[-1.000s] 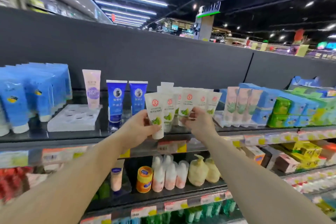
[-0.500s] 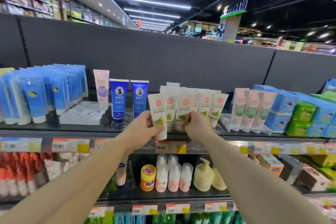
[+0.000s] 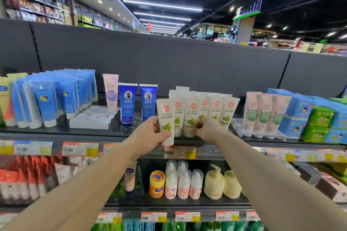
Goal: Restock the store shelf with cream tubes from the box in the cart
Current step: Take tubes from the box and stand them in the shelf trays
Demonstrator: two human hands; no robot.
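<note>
Gripping one cream tube (image 3: 167, 124) upright at shelf (image 3: 112, 134) edge, left hand (image 3: 150, 135) fingers closed; right hand (image 3: 208, 129) fingers pinching a shelved tube (image 3: 190, 116).

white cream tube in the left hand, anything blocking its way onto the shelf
Nothing visible. The white cream tube in the left hand hangs at the shelf edge, left end of the white tube row; the spot behind looks open.
</note>
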